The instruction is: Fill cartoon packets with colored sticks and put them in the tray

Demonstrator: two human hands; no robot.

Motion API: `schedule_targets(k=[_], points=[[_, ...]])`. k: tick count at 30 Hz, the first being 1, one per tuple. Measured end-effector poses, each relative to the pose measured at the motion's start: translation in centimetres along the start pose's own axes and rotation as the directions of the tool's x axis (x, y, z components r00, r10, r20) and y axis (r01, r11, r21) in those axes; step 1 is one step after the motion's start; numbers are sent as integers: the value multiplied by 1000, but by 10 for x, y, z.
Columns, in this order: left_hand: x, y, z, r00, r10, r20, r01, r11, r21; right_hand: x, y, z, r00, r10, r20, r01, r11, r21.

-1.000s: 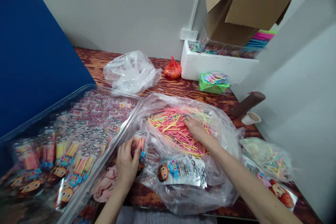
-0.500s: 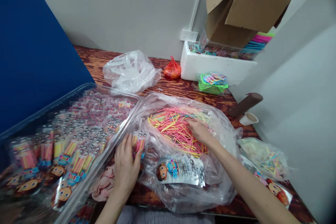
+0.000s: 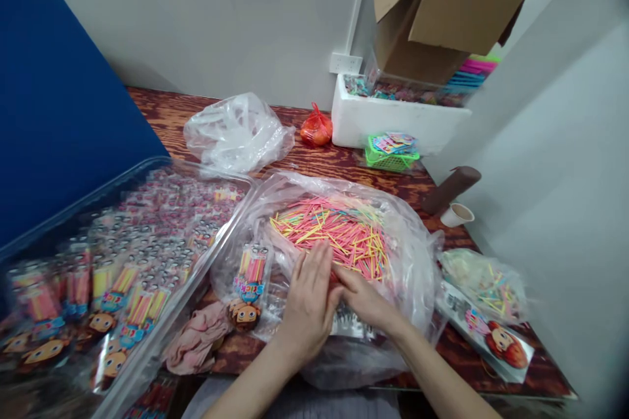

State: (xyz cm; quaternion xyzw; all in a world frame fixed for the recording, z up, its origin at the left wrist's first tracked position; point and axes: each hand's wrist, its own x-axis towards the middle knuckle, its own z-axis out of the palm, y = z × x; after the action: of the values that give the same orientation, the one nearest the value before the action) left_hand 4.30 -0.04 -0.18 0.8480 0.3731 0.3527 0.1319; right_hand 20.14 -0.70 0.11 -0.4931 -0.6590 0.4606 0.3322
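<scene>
Glossy clear plastic bag (image 3: pixel 413 229); matt brown cardboard box (image 3: pixel 466 16).

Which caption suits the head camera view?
Left hand and right hand close together at a plastic bag of coloured sticks.

Left hand (image 3: pixel 310 304) flat, fingers extended, touching right hand (image 3: pixel 361 294); both forearms angled inward

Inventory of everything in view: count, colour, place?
tub: one, clear, left
filled packets: many, multicoloured, in tub
loose packet: one, multicoloured, beside tub
cloth: one, pink, beside tub
open bag: one, clear, centre
thin sticks: many, mostly pink/yellow, in open bag
crumpled bag: one, clear, back
knotted bag: one, red, back
foam box: one, white, back right
carton: one, brown, above foam box
basket: one, green, before foam box
cylinder: one, brown, right
cup: one, white, right
printed wrapper: one, multicoloured, right
table: one, red-brown, underneath
hands: two, left and right, centre, touching
</scene>
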Motion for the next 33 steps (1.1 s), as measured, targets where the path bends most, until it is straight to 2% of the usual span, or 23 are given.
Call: schedule_targets(k=[2,4,8,10,15,17,21,23,26,29,33], points=[[-5,3,5,997,48,59,-48,999,-18,-7,1,9,1000,-1,-8,1,998,66],[-14,5,5,997,28,67,-22,997,-77,-14,4,15,998,25,-61,-18,994,110],[-33,2,7,991,-137,-6,131,959,-252,-27,13,27,972,84,-221,-55,989,135],[-41,-4,14,982,-190,14,186,943,-277,-31,19,33,958,83,-275,-51,991,123],[-51,-21,30,987,-54,150,77,985,-153,-35,26,39,926,67,-372,0,984,177],[-48,-20,30,980,-57,190,77,992,-102,-35,25,37,910,62,-409,19,982,190],[-37,-11,29,958,-136,254,135,991,20,-38,17,31,892,49,-450,42,981,191],[-32,-8,30,953,-164,256,153,986,60,-38,13,29,890,30,-455,64,980,189],[-30,-10,36,963,-180,199,168,983,76,-39,8,28,893,5,-451,85,980,179],[-33,-13,41,977,-159,139,148,986,82,-40,6,27,884,-13,-468,98,983,156],[-35,-17,41,984,-124,127,117,991,62,-41,2,25,872,-33,-489,115,984,138]])
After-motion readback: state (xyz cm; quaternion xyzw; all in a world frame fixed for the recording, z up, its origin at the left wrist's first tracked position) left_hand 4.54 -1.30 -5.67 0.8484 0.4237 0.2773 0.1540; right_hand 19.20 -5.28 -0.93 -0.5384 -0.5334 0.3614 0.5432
